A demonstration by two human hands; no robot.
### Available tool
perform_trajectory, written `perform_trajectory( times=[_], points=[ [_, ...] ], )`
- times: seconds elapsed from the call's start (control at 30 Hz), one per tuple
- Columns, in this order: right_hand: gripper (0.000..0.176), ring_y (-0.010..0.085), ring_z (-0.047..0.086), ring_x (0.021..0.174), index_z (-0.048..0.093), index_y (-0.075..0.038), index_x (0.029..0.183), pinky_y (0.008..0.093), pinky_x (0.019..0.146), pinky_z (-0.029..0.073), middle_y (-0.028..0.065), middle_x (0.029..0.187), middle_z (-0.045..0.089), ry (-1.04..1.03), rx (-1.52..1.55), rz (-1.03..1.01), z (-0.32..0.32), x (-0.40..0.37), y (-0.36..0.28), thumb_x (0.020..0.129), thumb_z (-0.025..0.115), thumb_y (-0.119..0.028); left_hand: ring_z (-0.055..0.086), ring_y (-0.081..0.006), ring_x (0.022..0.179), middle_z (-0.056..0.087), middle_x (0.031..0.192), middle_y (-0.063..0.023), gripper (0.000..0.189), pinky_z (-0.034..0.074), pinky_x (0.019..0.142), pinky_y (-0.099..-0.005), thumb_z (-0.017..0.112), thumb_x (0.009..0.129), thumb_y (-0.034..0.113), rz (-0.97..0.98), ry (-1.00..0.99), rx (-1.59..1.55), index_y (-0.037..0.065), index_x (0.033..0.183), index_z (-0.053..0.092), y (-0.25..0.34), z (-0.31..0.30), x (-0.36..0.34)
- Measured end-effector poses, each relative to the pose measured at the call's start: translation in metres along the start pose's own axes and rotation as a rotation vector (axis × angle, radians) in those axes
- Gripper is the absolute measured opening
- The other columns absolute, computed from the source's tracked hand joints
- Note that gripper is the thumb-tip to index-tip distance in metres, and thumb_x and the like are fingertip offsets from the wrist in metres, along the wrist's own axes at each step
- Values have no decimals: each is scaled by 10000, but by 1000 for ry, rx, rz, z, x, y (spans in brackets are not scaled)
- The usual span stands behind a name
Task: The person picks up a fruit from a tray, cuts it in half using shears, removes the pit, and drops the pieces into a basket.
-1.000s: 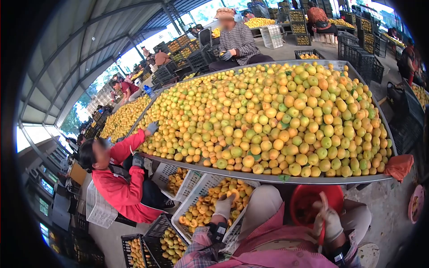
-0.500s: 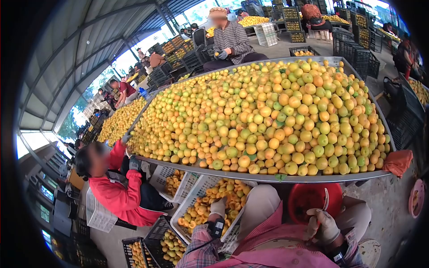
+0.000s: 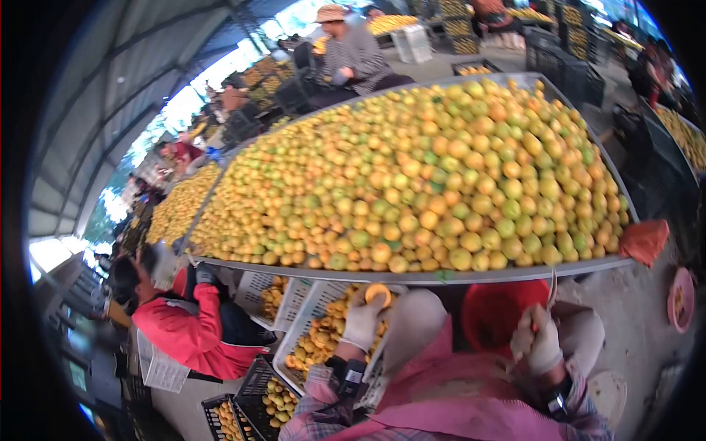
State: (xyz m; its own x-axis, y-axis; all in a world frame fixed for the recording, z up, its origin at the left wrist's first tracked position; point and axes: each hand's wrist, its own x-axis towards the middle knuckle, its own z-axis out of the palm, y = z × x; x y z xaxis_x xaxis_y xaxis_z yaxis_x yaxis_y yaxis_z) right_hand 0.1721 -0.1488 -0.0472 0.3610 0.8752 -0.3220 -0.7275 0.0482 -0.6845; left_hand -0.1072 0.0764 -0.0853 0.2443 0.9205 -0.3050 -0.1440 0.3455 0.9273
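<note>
My gloved left hand (image 3: pixel 360 325) is closed around an apricot (image 3: pixel 378 294), whose bright orange face looks cut, though blurred. Below that hand is a white crate (image 3: pixel 285 372) of orange apricot pieces. In my gloved right hand (image 3: pixel 542 344) is a knife (image 3: pixel 552 288) with a slim curved blade pointing up and a bit of red handle showing. The red bucket (image 3: pixel 482 312) stands just left of the right hand, between my knees. Ahead, a large metal-rimmed table (image 3: pixel 353 277) bears a heap of whole yellow-green apricots (image 3: pixel 426 184).
At left a person in a red jacket (image 3: pixel 180 331) sits by another white crate (image 3: pixel 290 305). Across the table sits a person in a checked shirt (image 3: pixel 357 59). Black crates (image 3: pixel 254 386) stand lower left. An orange-red bag (image 3: pixel 645 242) hangs at the table's right corner.
My left hand has risen from the crate and now shows an apricot in its fingers. My right hand with the knife has moved up slightly. The view has shifted somewhat.
</note>
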Motion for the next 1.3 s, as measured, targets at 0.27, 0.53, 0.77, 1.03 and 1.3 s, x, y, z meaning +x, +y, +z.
perform_trajectory(
  times=[0.27,0.53,0.77,1.03,1.3],
  points=[
    [312,126,373,376,524,-57,818,282,375,324,-5,522,394,-27,31,-428,56,9,-68,990,516,-317,622,-102,771,647,991,-59,494,484,645,-201,663,839,13,-41,-420,56,53,1302,496,42,133,-61],
    [128,129,444,441,541,20,883,259,420,346,28,580,464,-24,118,-629,92,-3,-64,929,534,-99,600,-93,706,628,853,-35,416,485,623,-224,731,786,48,26,-630,372,32,1165,559,38,178,-92],
    [439,156,440,477,474,-42,771,293,472,406,20,560,411,-166,-102,-659,91,3,-45,941,597,-427,599,-93,719,622,891,-29,409,500,627,-239,738,795,78,-13,-647,291,47,1162,560,36,172,-97],
    [102,262,631,648,662,-82,766,350,597,493,71,734,640,-100,-866,-822,81,9,-42,686,700,-133,611,-124,790,635,915,-65,432,515,665,-279,734,797,126,205,-550,612,47,1175,540,38,166,-101],
    [57,258,619,578,670,-73,737,327,552,484,80,649,623,-163,-834,-657,91,8,-43,716,667,-125,656,-280,859,647,971,-130,486,527,733,-361,750,775,163,127,-601,655,41,1187,521,29,159,-93]
  ],
)
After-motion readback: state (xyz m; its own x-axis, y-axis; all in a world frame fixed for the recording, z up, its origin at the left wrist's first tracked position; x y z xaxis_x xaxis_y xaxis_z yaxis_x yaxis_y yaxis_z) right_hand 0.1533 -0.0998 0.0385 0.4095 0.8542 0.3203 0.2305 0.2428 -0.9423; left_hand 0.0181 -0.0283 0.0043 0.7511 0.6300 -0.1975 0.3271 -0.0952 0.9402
